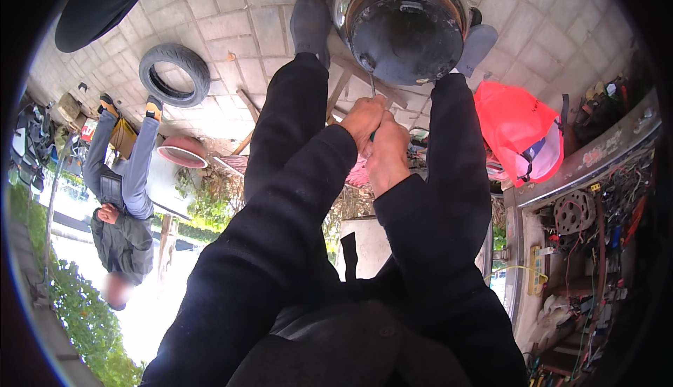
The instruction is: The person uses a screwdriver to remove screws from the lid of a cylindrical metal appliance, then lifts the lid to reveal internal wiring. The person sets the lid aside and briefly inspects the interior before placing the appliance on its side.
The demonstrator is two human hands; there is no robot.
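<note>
Between my knees, at the far side of my hands, rests a round black appliance base [403, 40] inside a shiny metal rim; its exact kind I cannot tell. A thin metal shaft, apparently a screwdriver [372, 82], reaches from my hands to the black base's near edge. My left hand [363, 119] is closed around it, closer to the base. Against it, my right hand [390, 150] is wrapped round the handle, of which only a small green bit shows. The tip's exact contact point is too small to make out.
On the paved floor at left lies a black tyre [174, 75]. Another person [123, 205] stands beyond it, near a pink basin [182, 151]. A red bag [519, 124] sits right of my leg, beside a cluttered shelf [582, 247] of wires and tools. Wooden strips [340, 92] lie below the base.
</note>
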